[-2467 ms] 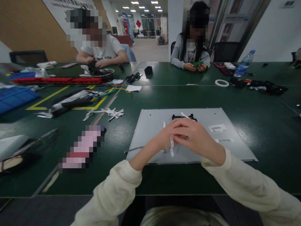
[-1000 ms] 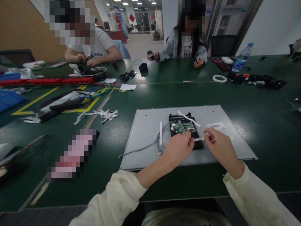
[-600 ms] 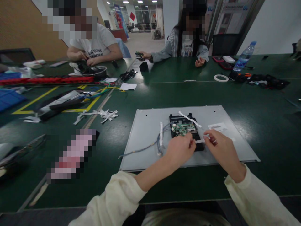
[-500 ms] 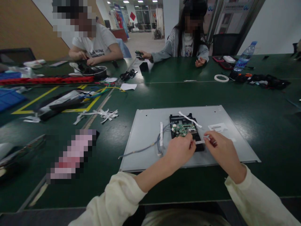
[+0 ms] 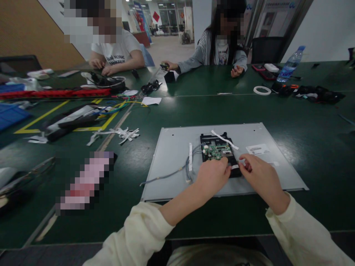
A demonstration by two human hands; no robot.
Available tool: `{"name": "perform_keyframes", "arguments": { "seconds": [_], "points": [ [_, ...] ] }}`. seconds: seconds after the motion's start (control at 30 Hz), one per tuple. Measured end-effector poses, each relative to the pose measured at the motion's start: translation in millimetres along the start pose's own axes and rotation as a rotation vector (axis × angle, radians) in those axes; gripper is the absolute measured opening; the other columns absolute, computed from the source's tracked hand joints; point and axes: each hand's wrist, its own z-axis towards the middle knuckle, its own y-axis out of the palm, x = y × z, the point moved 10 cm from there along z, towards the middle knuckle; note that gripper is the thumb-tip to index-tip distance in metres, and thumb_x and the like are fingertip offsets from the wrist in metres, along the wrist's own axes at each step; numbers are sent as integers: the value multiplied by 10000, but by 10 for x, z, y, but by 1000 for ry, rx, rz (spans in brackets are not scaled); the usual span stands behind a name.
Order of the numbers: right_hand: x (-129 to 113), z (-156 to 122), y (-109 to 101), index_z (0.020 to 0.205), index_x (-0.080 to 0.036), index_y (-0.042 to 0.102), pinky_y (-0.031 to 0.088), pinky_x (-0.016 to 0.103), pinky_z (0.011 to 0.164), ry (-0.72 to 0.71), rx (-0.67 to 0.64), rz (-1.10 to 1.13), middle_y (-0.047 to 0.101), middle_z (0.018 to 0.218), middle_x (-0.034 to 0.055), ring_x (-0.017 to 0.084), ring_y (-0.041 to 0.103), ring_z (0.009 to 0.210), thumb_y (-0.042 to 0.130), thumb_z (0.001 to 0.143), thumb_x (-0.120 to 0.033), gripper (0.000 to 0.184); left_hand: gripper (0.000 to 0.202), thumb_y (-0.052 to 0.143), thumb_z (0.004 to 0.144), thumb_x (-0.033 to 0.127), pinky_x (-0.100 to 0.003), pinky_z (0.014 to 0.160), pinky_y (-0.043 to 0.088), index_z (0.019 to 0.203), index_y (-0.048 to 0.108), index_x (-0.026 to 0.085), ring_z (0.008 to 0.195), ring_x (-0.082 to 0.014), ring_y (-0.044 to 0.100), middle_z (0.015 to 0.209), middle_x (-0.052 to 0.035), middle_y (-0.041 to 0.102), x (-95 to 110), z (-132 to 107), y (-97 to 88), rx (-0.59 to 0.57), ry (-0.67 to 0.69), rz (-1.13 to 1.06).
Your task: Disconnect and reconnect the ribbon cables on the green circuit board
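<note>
A flat grey panel lies on the table in front of me. On it rests a black plastic frame with a green circuit board. My left hand is over the frame's lower part, fingers pinched on a white tape strip. At the strip's other end, by the frame's right edge, my right hand has its fingertips closed. Another white strip lies across the frame's upper corner. A third crosses the grey cables on the left.
Crumpled white strips and a blurred-out phone-like object lie left of the panel. Two people sit opposite. A tape roll, a water bottle and black items are at the far right.
My right fingertips have shifted slightly left and down against the frame's edge. Less of the strip shows between my hands. The panel and frame stay put.
</note>
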Motion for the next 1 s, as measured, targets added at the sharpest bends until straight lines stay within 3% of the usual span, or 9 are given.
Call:
{"name": "perform_keyframes", "arguments": {
  "seconds": [0.33,0.63,0.83,1.0],
  "points": [
    [62,-15,-51,943,-216,588,337,261,518,-6,39,-69,592,801,20,146,540,617,508,838,-310,162,296,456,882,394,-339,665,491,969,604,153,778,-263,667,797,-106,681,-93,-1,-104,-26,-17,62],
    [162,-39,-119,997,-210,590,363,266,548,59,63,-116,602,862,36,167,564,691,476,824,-225,207,224,401,877,238,-367,596,490,910,601,143,690,-283,667,734,-115,684,-55,-42,-117,13,47,132],
    [392,146,-158,1016,-194,604,444,281,634,93,20,174,637,879,37,149,595,669,501,814,-273,240,248,381,877,210,-368,598,489,919,611,130,693,-283,667,730,-123,682,-14,-60,-125,-3,72,134],
    [437,490,-81,1057,-191,600,464,263,628,122,-188,399,686,810,32,150,636,679,515,844,-374,293,252,386,878,225,-359,611,483,912,617,130,704,-277,661,749,-127,678,-31,-61,-165,11,56,134]
  ]
}}
